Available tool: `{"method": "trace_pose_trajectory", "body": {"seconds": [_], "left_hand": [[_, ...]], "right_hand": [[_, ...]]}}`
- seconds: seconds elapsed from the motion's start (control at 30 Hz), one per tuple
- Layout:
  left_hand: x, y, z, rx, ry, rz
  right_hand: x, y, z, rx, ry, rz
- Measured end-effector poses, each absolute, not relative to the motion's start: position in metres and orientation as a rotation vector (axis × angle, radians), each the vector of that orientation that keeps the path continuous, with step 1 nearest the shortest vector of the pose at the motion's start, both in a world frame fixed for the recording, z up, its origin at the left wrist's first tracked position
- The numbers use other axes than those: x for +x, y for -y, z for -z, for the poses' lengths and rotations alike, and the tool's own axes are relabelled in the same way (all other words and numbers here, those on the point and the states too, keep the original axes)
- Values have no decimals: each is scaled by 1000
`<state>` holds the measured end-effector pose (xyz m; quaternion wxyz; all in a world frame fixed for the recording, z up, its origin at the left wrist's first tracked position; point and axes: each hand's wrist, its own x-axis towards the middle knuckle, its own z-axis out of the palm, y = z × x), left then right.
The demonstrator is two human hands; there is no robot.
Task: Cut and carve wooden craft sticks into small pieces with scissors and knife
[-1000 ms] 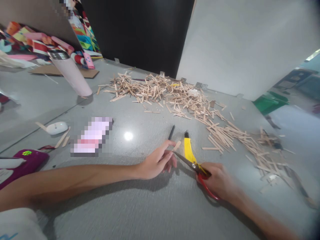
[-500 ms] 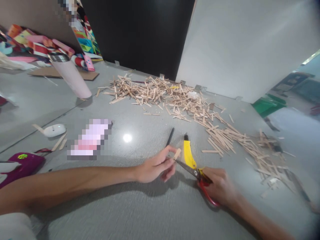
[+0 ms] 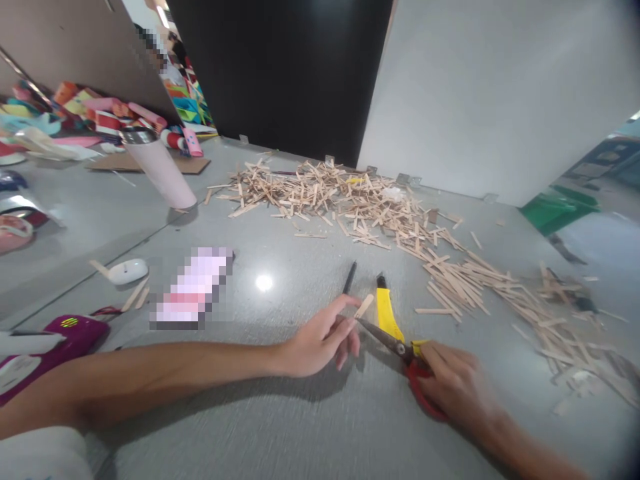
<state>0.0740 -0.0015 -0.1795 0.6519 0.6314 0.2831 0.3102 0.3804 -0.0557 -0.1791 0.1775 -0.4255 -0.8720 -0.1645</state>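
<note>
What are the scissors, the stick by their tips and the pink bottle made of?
Scissors: blades probably metal, dull dark grey; red handle likely plastic, smooth-looking.
Stick: apparently wood, pale tan and matte.
Bottle: shiny silver top, likely metal; matte pale-pink body, coated metal or plastic, unclear.

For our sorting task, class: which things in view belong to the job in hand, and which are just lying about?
Belonging to the job:
Scissors, right hand
Wooden stick, left hand
Pile of similar sticks, probably

Apparently just lying about:
Yellow cutter
Phone
Pink bottle
Small white device
</note>
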Motion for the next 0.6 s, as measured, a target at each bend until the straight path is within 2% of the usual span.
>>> {"method": "trace_pose_trajectory", "body": {"seconds": [0.3, 0.6], "left_hand": [[73, 5, 179, 1507, -773, -740], [73, 5, 179, 1472, -707, -769]], "right_hand": [[372, 62, 171, -1290, 2452, 647], [375, 51, 176, -1222, 2423, 306]]}}
